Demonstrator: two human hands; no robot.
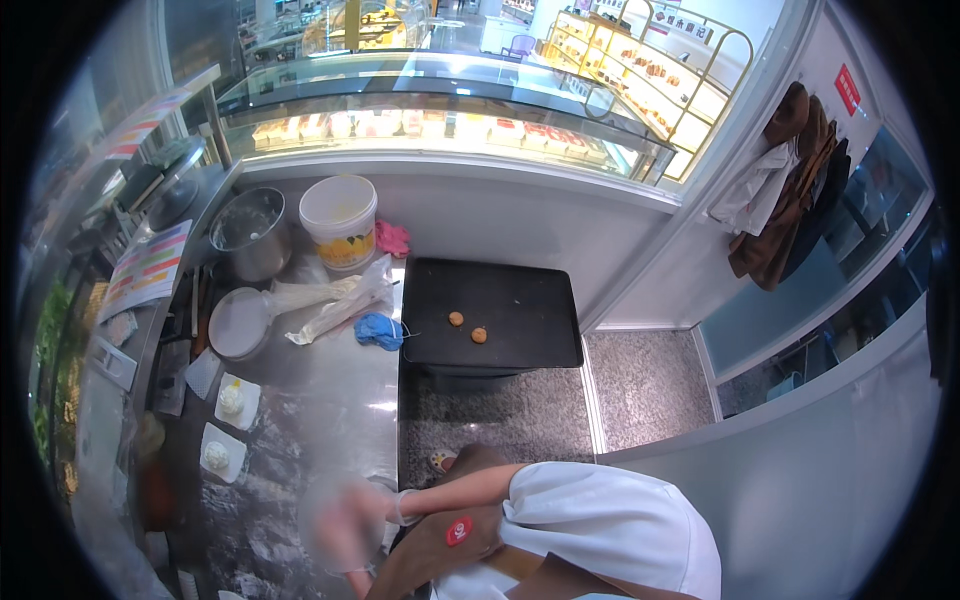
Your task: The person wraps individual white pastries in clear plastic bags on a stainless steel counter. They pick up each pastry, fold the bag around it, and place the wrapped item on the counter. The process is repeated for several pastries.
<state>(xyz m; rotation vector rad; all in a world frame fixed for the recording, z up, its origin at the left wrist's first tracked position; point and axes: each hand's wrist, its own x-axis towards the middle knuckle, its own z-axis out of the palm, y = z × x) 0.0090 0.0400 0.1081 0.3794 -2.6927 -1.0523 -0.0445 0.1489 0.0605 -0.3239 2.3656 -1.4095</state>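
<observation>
Both my hands meet low over the floured steel worktable, inside a blurred patch. My right hand (375, 504), with a clear plastic glove cuff at the wrist, comes in from the upper side; my left hand (341, 551) is below it. The blur hides their fingers and anything between them. Left of them on the steel worktable (337, 405), two white square sheets of what looks like soft dough lie one behind the other. The farther sheet (251, 397) bears a cream swirl with a yellow bit; the nearer sheet (234, 469) bears a plain cream swirl.
Filled piping bags (341, 307), a round white lid or tub (238, 322) and a crumpled blue item (379, 331) lie farther back. Behind stand a steel mixing bowl (251, 236) and a white bucket (337, 217). A black baking tray (487, 289) right of the table holds two round cookies (478, 335).
</observation>
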